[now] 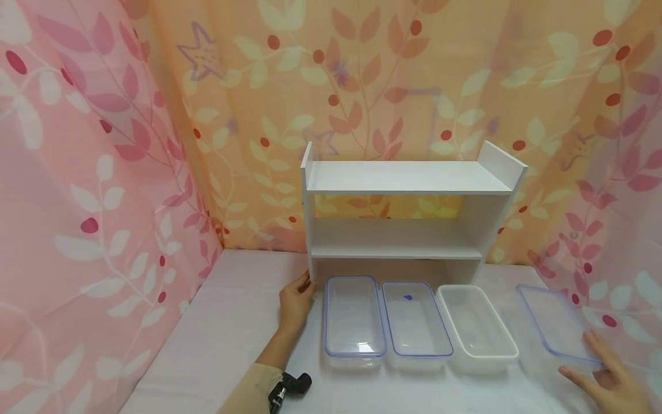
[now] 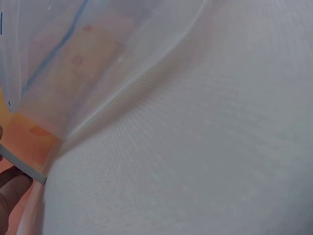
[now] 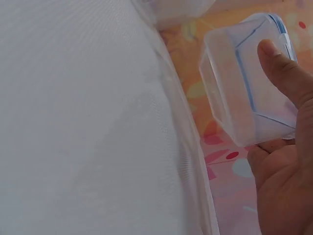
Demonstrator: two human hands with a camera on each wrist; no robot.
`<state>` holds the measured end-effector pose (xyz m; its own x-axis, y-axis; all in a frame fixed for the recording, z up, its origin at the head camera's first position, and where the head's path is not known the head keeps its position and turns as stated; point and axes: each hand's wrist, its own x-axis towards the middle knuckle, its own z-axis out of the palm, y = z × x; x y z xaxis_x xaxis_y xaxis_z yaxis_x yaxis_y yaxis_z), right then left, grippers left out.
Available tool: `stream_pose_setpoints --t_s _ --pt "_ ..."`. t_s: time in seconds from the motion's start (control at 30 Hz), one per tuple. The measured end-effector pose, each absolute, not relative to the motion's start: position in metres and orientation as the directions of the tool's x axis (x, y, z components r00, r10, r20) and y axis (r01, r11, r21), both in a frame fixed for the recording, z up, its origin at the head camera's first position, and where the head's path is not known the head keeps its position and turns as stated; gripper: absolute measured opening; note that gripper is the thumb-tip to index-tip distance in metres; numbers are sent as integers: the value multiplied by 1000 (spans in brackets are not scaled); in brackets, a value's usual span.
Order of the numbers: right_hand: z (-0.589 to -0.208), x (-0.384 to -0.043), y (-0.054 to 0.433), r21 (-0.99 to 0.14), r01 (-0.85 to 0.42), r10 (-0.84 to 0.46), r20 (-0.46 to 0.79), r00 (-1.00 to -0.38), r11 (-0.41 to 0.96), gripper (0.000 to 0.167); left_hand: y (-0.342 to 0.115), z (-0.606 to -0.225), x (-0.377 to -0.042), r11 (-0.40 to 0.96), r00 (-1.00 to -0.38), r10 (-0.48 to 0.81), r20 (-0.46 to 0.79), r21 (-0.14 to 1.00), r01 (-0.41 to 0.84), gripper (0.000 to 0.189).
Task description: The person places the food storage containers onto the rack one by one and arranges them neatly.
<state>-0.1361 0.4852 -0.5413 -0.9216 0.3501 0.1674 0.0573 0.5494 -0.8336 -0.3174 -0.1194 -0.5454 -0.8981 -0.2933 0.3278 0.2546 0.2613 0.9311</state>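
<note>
A white two-tier shelf (image 1: 395, 253) stands at the back of the table. My left hand (image 1: 296, 302) pinches the lower front edge of its left side panel; in the left wrist view the fingers (image 2: 14, 188) lie on both sides of the panel edge (image 2: 24, 167). At the far right, my right hand (image 1: 615, 379) holds a clear plastic food container (image 1: 555, 325) with a blue-lined rim. The right wrist view shows the thumb (image 3: 283, 68) along one side of this container (image 3: 244, 93) and fingers at the opposite side, partly hidden.
Several clear containers stand in a row before the shelf: a blue-rimmed one (image 1: 355, 316) at left, another blue-rimmed one (image 1: 416, 319) in the middle and a whitish-rimmed one (image 1: 477, 322) at right. Floral curtains (image 1: 248, 115) hang behind and beside the white table (image 1: 207, 345).
</note>
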Motion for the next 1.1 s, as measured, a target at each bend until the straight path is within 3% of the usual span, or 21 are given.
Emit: stream_pose_setpoints --t_s 0.17,0.4,0.67,0.8,1.1 --pt "-525 -133 479 -862 51 377 167 -911 504 87 -118 -547 -319 258 -901 -298 317 935 243 40" --pt "-507 -132 470 -927 -259 299 337 -893 271 85 -119 -547 -321 271 -894 -309 326 931 246 39" --pt "-489 -131 453 -872 -385 265 465 -845 302 85 -120 -548 -321 263 -891 -299 342 927 268 38" --pt "-479 -132 447 -849 -504 245 529 -813 158 86 -120 -548 -320 257 -891 -296 343 927 272 38" --pt "-452 -130 427 -835 -551 212 540 -815 9 85 -120 -546 -319 242 -900 -294 323 936 257 38"
